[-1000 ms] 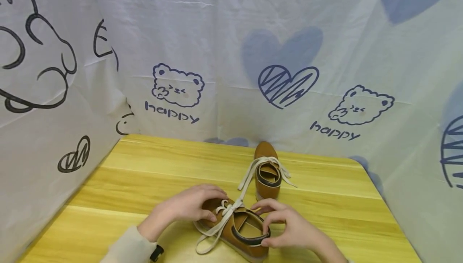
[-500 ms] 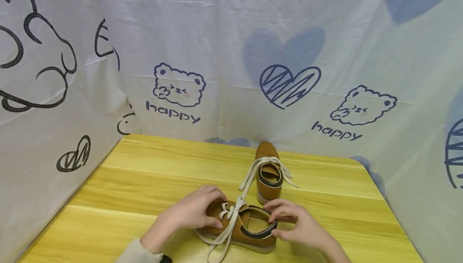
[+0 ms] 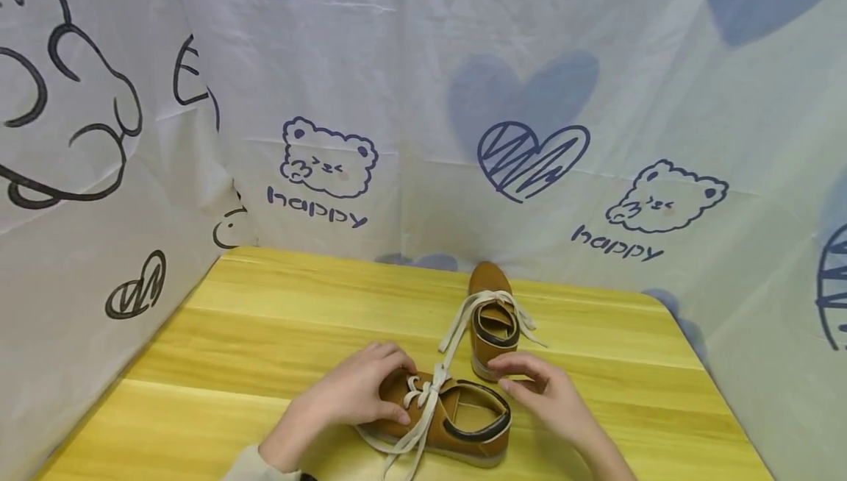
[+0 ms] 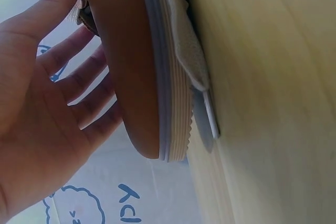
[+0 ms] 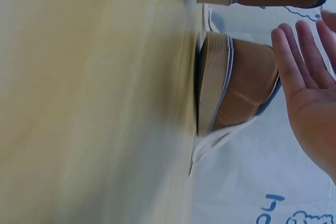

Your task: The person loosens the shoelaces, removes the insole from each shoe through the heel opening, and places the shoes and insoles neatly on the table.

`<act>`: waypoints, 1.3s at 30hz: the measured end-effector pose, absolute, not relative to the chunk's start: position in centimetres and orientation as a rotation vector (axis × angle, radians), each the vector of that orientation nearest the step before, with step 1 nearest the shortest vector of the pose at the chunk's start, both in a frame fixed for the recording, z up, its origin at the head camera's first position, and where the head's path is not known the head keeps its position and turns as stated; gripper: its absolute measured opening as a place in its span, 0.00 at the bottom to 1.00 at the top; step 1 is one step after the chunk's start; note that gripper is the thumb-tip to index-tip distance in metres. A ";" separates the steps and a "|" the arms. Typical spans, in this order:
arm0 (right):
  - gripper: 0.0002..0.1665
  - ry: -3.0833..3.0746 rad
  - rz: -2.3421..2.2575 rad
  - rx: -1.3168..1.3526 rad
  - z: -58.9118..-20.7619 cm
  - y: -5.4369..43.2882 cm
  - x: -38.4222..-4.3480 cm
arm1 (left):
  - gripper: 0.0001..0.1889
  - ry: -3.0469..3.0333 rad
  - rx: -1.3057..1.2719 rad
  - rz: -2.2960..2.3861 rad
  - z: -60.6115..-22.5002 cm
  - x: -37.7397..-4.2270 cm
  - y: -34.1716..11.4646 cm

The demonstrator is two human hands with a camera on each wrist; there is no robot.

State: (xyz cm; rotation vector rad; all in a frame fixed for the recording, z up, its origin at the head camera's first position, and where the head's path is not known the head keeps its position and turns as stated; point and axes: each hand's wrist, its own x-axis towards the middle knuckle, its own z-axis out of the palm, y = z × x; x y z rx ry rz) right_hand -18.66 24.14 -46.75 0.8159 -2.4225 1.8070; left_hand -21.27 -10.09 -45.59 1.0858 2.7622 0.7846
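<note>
A brown sneaker (image 3: 490, 449) with a dark collar lies sideways near the front of the table, toe to the left, heel to the right. Its white laces (image 3: 426, 400) are tied at the throat, and the long ends trail over the near side. My left hand (image 3: 357, 387) holds the toe part, thumb on the near side and fingers round the far side. Just off the heel, my right hand (image 3: 554, 401) hovers with loosely bent fingers and nothing in them. A matching sneaker (image 3: 488, 279) stands behind, toe toward the back, laces spilling off both sides.
The yellow wood-grain table (image 3: 265, 319) has its back edge against a white cloth curtain (image 3: 423, 98) printed with hearts and bears. More printed cloth (image 3: 86, 231) hangs along the left side. The back sneaker stands close behind the front one's heel.
The front sneaker has turned, its heel swinging away from me until it lies more straight across. My right hand has let go of the heel collar and moved off to the right.
</note>
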 end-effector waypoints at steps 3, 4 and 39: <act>0.15 -2.436 1.788 0.726 -46.6 23.4 -19.3 | 0.33 2.771 1.097 0.781 -45.8 -21.2 -10.0; 0.15 -2.438 1.783 0.713 -46.5 23.2 -19.6 | 0.33 2.775 1.099 0.781 -45.8 -21.2 -10.0; 0.13 -2.801 1.663 1.029 -46.9 17.5 -24.5 | 0.33 2.794 1.122 0.775 -45.8 -21.2 -10.2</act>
